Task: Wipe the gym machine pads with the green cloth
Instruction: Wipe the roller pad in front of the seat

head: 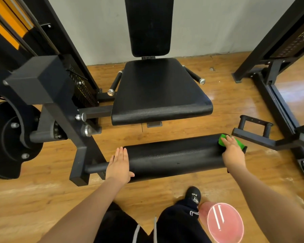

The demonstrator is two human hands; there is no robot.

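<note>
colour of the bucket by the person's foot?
Translucent pink bucket, with two white streaks on it; head view.

One head-worn wide-angle view looks forward and steeply down, close above both hands: left hand [118, 165], right hand [232, 151], seat [158, 88] beyond them.

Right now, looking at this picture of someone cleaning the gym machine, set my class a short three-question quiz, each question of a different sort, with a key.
1. True or false: the green cloth lies on the seat.
2. Which hand presses the cloth on the roller pad? A) left hand B) right hand
3. Fill in: the left hand rests flat on the roller pad's ____ end.

Key
1. False; it is on the roller pad's right end.
2. B
3. left
</note>
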